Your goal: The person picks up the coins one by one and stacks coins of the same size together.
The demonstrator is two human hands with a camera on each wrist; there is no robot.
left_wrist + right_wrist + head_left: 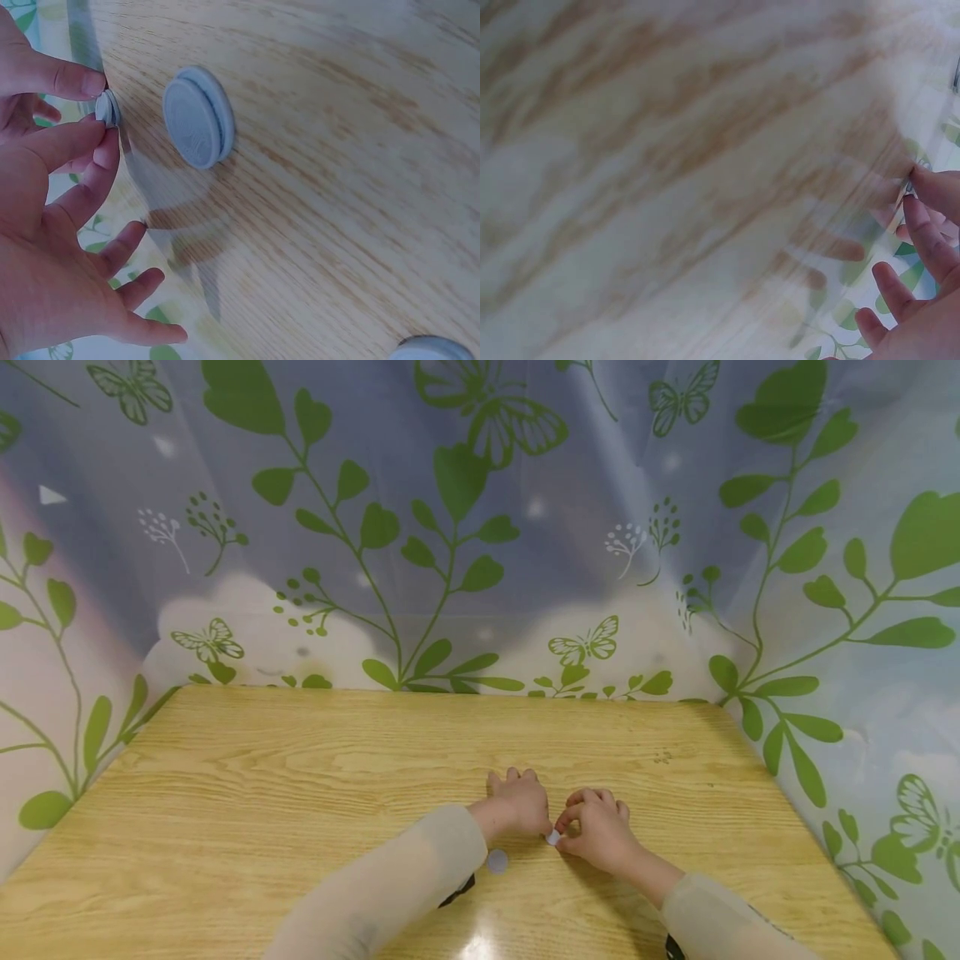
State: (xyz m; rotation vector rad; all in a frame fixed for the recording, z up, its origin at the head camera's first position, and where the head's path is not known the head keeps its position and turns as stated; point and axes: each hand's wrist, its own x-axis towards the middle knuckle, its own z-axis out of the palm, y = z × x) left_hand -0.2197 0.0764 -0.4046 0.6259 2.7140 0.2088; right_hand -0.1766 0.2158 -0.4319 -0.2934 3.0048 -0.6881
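Observation:
Both hands meet at a small pale grey round disc (553, 837), which looks layered at its edge in the left wrist view. My left hand (521, 802) pinches it with thumb and a finger, while its other fingers spread out. From the opposite side my right hand (596, 831) pinches the same disc. In the right wrist view only a sliver of it shows at the right hand's fingertips (919, 176). A larger grey round piece (193, 120), two layers thick with a faint mark on its face, lies on the table near the left wrist.
Another grey round piece (431, 349) is cut off at the lower edge of the left wrist view. The wood-grain table (262, 777) ends at a curtain (525, 568) with leaves and butterflies behind and at both sides.

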